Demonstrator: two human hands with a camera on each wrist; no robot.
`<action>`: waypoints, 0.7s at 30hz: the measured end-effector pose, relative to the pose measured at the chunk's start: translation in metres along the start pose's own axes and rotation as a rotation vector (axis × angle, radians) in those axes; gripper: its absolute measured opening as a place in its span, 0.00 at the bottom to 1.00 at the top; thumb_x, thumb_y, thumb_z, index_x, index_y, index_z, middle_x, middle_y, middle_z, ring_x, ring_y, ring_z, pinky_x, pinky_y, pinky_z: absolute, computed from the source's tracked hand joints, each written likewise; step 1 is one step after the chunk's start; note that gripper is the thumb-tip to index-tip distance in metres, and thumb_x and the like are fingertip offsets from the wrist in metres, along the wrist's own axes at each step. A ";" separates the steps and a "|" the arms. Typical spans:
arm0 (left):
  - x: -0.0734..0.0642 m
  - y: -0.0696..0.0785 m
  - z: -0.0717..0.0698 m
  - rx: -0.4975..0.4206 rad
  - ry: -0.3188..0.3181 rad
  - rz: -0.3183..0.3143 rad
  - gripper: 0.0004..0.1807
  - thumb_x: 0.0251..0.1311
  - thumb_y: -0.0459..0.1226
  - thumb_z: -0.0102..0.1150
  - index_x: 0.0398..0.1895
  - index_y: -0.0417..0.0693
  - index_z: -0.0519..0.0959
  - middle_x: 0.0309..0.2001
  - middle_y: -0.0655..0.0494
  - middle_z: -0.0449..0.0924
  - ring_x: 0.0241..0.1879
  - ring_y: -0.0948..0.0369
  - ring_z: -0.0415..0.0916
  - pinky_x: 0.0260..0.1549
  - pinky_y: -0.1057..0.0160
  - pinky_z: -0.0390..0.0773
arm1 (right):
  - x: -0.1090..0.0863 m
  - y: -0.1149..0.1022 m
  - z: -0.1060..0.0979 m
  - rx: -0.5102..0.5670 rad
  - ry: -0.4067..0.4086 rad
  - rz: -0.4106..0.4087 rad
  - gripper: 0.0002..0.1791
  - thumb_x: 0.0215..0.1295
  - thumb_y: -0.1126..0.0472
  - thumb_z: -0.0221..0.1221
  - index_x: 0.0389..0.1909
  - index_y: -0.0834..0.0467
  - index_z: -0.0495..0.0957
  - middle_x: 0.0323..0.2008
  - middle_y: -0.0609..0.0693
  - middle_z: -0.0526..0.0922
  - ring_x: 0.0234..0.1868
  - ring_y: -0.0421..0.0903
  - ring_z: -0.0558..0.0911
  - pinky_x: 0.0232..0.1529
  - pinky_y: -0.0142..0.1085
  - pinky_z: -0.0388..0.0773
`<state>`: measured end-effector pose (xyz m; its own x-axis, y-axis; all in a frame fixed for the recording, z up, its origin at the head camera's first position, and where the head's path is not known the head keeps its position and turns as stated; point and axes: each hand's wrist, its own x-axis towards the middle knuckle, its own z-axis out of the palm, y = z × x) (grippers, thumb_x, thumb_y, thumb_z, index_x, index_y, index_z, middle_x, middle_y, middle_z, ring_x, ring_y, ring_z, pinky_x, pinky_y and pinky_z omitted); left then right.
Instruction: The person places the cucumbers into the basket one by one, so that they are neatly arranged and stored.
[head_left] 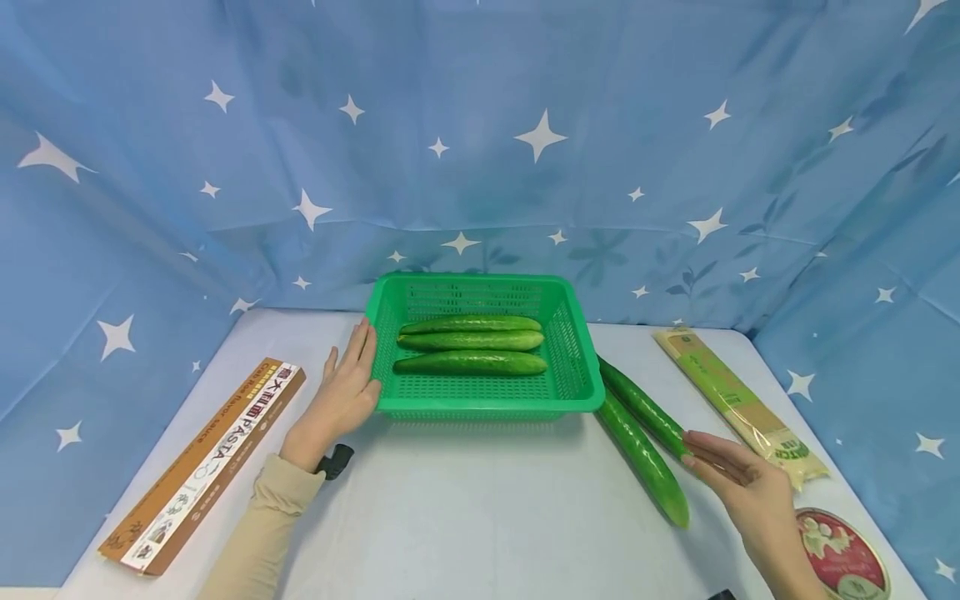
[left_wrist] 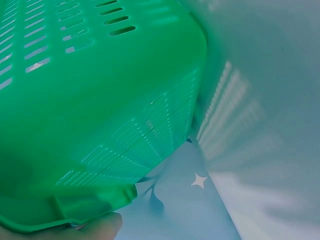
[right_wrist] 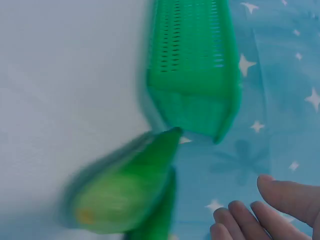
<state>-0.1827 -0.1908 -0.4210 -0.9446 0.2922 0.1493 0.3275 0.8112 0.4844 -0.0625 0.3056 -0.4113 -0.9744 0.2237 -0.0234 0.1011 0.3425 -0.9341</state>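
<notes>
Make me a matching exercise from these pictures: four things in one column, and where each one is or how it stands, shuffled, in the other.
Column one
1. Left hand
2. Right hand
3. Green basket
4. Pasta box

Column two
A. Has three cucumbers inside it
B. Beside two loose cucumbers that lie outside the basket
C. Lies along the left side of the table
D. Touches the left end of the basket

Right pairs: 1-D, 2-B, 3-A, 4-C
</notes>
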 end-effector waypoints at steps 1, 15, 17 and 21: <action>0.000 0.000 0.000 -0.002 0.000 0.000 0.39 0.67 0.32 0.37 0.78 0.33 0.37 0.79 0.42 0.28 0.78 0.48 0.26 0.70 0.35 0.31 | -0.002 0.005 0.000 -0.001 -0.002 0.044 0.24 0.62 0.60 0.68 0.58 0.66 0.79 0.45 0.35 0.86 0.44 0.28 0.83 0.42 0.21 0.78; 0.000 0.000 0.000 0.013 0.004 -0.005 0.38 0.67 0.32 0.37 0.78 0.33 0.38 0.79 0.42 0.28 0.78 0.47 0.27 0.70 0.35 0.32 | -0.007 0.044 0.011 -0.096 -0.141 0.390 0.44 0.58 0.49 0.71 0.73 0.58 0.65 0.61 0.40 0.77 0.43 0.18 0.73 0.54 0.31 0.73; 0.000 -0.001 0.000 0.009 0.004 -0.006 0.39 0.67 0.32 0.37 0.78 0.33 0.37 0.79 0.42 0.28 0.78 0.48 0.26 0.70 0.36 0.32 | -0.006 0.045 0.012 -0.108 -0.141 0.377 0.44 0.58 0.51 0.71 0.73 0.60 0.65 0.61 0.43 0.77 0.43 0.20 0.74 0.50 0.26 0.74; 0.000 -0.001 0.001 0.002 0.004 -0.005 0.39 0.67 0.32 0.38 0.78 0.34 0.37 0.79 0.42 0.28 0.78 0.48 0.26 0.70 0.36 0.30 | -0.004 0.047 0.013 -0.165 -0.148 0.345 0.44 0.57 0.52 0.72 0.71 0.64 0.66 0.61 0.52 0.77 0.42 0.23 0.75 0.44 0.23 0.74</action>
<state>-0.1825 -0.1910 -0.4219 -0.9462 0.2867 0.1502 0.3232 0.8135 0.4834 -0.0563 0.3089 -0.4596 -0.8950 0.2216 -0.3872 0.4458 0.4145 -0.7934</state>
